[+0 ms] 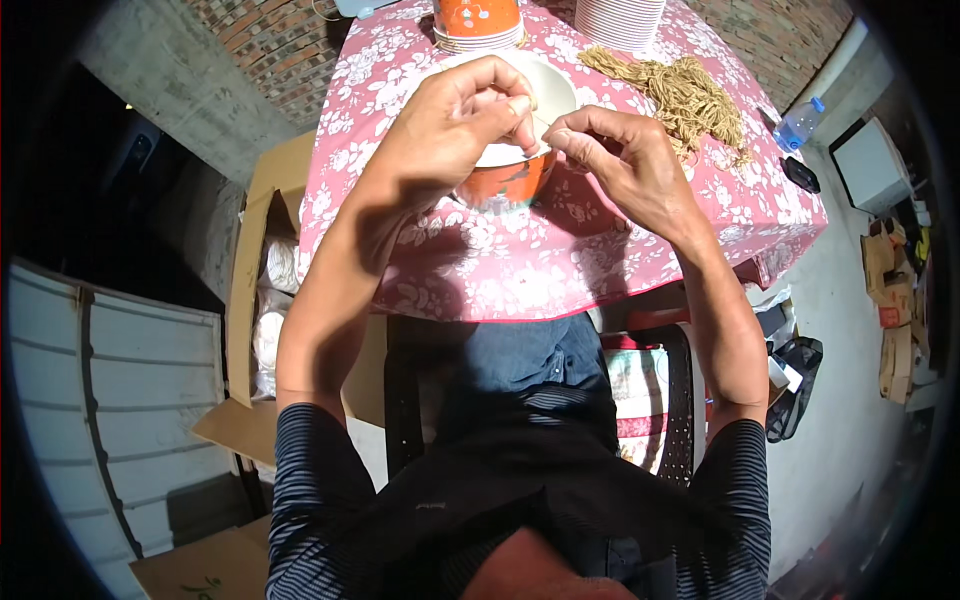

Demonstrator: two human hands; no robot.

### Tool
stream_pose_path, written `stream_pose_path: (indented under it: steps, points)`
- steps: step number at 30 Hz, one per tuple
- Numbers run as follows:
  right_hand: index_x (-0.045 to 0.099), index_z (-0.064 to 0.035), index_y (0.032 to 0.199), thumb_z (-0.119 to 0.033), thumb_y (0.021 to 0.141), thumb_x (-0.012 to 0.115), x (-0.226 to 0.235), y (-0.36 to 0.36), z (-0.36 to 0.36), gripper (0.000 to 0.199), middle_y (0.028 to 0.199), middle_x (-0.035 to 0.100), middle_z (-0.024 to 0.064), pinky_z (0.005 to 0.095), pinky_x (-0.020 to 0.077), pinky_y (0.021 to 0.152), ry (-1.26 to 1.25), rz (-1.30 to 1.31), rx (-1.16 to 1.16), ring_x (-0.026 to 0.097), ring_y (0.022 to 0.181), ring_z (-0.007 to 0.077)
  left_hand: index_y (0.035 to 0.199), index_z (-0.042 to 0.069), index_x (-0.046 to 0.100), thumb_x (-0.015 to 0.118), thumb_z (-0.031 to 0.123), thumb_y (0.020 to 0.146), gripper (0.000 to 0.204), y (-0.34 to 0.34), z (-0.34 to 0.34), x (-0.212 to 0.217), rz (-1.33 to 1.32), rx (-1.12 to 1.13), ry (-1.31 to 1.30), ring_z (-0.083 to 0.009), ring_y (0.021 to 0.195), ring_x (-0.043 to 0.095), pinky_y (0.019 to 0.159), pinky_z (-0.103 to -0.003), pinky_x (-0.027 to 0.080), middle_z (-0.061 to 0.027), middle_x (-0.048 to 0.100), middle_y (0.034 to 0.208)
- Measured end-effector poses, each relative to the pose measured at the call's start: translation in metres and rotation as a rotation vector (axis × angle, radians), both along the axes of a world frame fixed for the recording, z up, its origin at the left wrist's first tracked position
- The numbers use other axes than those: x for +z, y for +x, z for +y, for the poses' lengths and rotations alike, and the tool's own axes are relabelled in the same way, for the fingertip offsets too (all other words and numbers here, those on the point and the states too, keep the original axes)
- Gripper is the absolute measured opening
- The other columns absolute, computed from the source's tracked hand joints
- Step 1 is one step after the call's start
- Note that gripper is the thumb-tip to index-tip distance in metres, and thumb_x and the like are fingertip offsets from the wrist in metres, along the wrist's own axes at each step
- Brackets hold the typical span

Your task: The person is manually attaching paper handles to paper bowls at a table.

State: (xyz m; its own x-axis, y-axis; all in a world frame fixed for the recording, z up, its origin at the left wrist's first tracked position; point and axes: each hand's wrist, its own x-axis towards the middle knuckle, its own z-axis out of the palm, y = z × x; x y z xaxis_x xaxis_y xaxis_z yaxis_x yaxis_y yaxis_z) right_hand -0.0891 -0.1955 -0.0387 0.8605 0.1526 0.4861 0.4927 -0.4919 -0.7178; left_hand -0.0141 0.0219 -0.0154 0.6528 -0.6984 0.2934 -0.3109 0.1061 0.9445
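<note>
An orange tub (pixel 500 186) with a white inside stands near the front of the table, its opening facing up and towards me. Over the left part of its opening is my left hand (pixel 445 120), fingers curled and pinched together. My right hand (pixel 632 165) pinches with thumb and forefinger at the tub's right rim. The two sets of fingertips are close to each other. Whatever lies between them is too small to make out. Beyond my right hand lies a loose bundle of tan cords (pixel 690 95).
The table wears a pink flowered cloth (pixel 500 265). Farther back stand another orange tub (pixel 478 16) and a stack of white ribbed tubs (pixel 620 22). A water bottle (pixel 800 124) and a small black object (pixel 800 174) are at the right edge. An open cardboard box (pixel 245 320) stands left.
</note>
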Motion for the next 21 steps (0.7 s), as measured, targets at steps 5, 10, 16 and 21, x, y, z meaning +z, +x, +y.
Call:
stream_pose_path:
  steps: [5, 10, 16, 21]
  points:
    - [0.076, 0.0021, 0.1, -0.012, 0.099, 0.069, 0.025, -0.016, -0.015, 0.016, 0.083, 0.076, 0.0093, 0.0295, 0.0551, 0.068, -0.126, 0.038, 0.093, 0.068, 0.074, 0.0116, 0.108, -0.001, 0.06, 0.062, 0.007, 0.101, 0.01, -0.003, -0.004, 0.001, 0.03, 0.06, 0.095, -0.0105, 0.08, 0.063, 0.08, -0.026, 0.054, -0.0039, 0.063, 0.087]
    - [0.071, 0.0039, 0.095, -0.013, 0.099, 0.07, 0.042, -0.018, -0.018, 0.018, 0.069, 0.06, 0.0037, 0.0298, 0.0438, 0.058, -0.152, 0.052, 0.088, 0.052, 0.063, 0.0098, 0.102, -0.001, 0.065, 0.067, 0.006, 0.099, 0.008, -0.007, -0.008, 0.011, 0.052, 0.013, 0.248, -0.0078, 0.077, 0.062, 0.07, -0.023, 0.053, -0.0021, 0.064, 0.084]
    - [0.07, 0.0024, 0.098, -0.012, 0.098, 0.07, 0.035, -0.007, -0.014, 0.015, 0.073, 0.061, 0.0028, 0.0299, 0.0511, 0.063, -0.032, 0.026, 0.109, 0.06, 0.069, 0.0092, 0.101, -0.002, 0.07, 0.072, 0.012, 0.099, 0.014, -0.006, -0.011, 0.015, -0.007, -0.119, 0.335, -0.0077, 0.076, 0.064, 0.07, -0.022, 0.052, -0.0034, 0.07, 0.087]
    - [0.069, 0.0009, 0.094, -0.01, 0.095, 0.072, 0.028, -0.008, -0.016, 0.012, 0.086, 0.066, 0.0054, 0.0307, 0.0548, 0.072, 0.04, -0.068, 0.102, 0.065, 0.077, 0.0125, 0.105, -0.002, 0.069, 0.071, 0.018, 0.1, 0.02, 0.002, -0.01, 0.003, -0.021, -0.159, 0.3, -0.0071, 0.076, 0.064, 0.07, -0.021, 0.052, -0.0021, 0.069, 0.086]
